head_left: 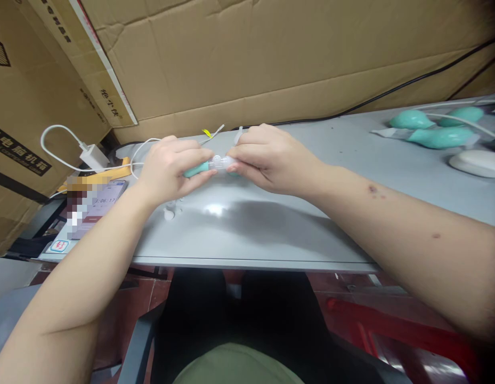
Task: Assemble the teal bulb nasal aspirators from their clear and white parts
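Observation:
My left hand (170,166) pinches a small teal piece (196,170) between thumb and fingers. My right hand (267,158) is closed on the clear plastic fitting (220,162) that meets the teal piece end to end. The joined item is held level just above the grey table; its outer ends are hidden in my hands. A pale tip (238,134) sticks up beside my right fingers. Below my left hand, small whitish round bits (168,213) lie on the table. Behind the hands lies a thin white cable end with a yellow tag (207,133).
Several teal bulb-shaped items (443,137) in clear wrap lie at the right, near a white mouse-like object (477,162). A phone (101,205), a white charger (94,157) and a yellow power strip (111,173) sit at the left. Cardboard (239,64) stands behind the table (247,250).

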Demonstrator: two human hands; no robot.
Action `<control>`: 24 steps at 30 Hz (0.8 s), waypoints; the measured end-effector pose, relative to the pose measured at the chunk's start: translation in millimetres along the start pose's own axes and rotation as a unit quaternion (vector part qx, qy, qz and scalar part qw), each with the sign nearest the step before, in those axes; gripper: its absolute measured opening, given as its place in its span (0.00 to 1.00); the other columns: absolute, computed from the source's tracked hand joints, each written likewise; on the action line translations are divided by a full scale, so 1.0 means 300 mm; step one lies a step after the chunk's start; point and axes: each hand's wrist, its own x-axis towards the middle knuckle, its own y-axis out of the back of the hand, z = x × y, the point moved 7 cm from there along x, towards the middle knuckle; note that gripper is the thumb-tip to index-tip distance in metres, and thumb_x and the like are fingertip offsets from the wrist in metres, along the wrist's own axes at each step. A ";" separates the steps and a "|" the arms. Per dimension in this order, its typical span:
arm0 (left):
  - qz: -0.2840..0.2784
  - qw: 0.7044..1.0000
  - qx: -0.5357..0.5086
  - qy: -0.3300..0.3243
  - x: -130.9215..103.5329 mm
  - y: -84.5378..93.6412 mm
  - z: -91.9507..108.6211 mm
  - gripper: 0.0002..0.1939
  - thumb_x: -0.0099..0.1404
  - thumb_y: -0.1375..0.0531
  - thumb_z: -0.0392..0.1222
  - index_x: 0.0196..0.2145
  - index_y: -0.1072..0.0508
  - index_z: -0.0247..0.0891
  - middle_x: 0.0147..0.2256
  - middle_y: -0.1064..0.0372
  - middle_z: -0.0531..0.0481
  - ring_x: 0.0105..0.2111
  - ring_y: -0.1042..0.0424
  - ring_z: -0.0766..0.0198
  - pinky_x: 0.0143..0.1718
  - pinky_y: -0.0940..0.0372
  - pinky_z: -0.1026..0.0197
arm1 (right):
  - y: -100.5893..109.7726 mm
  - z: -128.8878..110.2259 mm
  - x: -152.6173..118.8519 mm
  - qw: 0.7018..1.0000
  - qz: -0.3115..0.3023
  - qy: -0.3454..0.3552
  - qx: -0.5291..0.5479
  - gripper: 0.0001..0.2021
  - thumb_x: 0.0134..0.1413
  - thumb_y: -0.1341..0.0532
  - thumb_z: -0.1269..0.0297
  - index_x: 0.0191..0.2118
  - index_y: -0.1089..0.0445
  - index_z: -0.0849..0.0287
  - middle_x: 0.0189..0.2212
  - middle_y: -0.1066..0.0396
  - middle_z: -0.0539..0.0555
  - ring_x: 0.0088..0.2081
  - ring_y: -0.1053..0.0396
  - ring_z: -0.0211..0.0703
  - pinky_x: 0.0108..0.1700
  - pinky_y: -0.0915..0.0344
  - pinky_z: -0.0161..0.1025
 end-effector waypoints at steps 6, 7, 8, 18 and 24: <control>-0.047 0.998 0.015 0.044 0.002 -0.016 -0.016 0.21 0.79 0.43 0.65 0.44 0.17 0.50 0.34 0.22 0.48 0.34 0.25 0.53 0.52 0.32 0.41 | -0.011 -0.005 0.011 0.999 0.013 -0.020 0.047 0.29 0.89 0.51 0.43 0.38 0.25 0.54 0.31 0.31 0.52 0.35 0.34 0.47 0.42 0.38 0.48; -0.047 0.998 0.014 0.047 0.000 -0.017 -0.018 0.21 0.79 0.43 0.65 0.44 0.18 0.50 0.34 0.22 0.48 0.35 0.25 0.52 0.53 0.32 0.40 | -0.010 -0.005 0.013 0.998 0.014 -0.022 0.051 0.30 0.89 0.52 0.42 0.37 0.26 0.54 0.30 0.32 0.52 0.34 0.35 0.47 0.42 0.38 0.48; -0.044 0.998 0.012 0.046 -0.002 -0.018 -0.019 0.21 0.79 0.43 0.65 0.44 0.18 0.50 0.34 0.22 0.48 0.35 0.25 0.52 0.54 0.32 0.39 | -0.010 -0.006 0.014 0.998 0.013 -0.023 0.055 0.31 0.89 0.52 0.41 0.37 0.26 0.54 0.30 0.32 0.52 0.34 0.35 0.47 0.43 0.37 0.48; 0.017 0.994 -0.063 0.091 0.027 0.012 -0.003 0.15 0.81 0.38 0.57 0.51 0.18 0.45 0.43 0.17 0.46 0.45 0.21 0.52 0.57 0.30 0.44 | 0.054 -0.016 0.053 0.987 0.112 -0.097 0.069 0.31 0.86 0.49 0.34 0.49 0.19 0.53 0.35 0.23 0.55 0.39 0.27 0.49 0.51 0.31 0.50; 0.002 0.961 -0.175 0.215 0.027 -0.021 -0.059 0.14 0.75 0.33 0.54 0.49 0.15 0.44 0.48 0.13 0.46 0.46 0.20 0.54 0.54 0.27 0.49 | 0.087 0.024 0.030 0.975 0.163 -0.145 0.035 0.26 0.83 0.43 0.37 0.65 0.23 0.51 0.46 0.17 0.61 0.48 0.21 0.57 0.58 0.26 0.56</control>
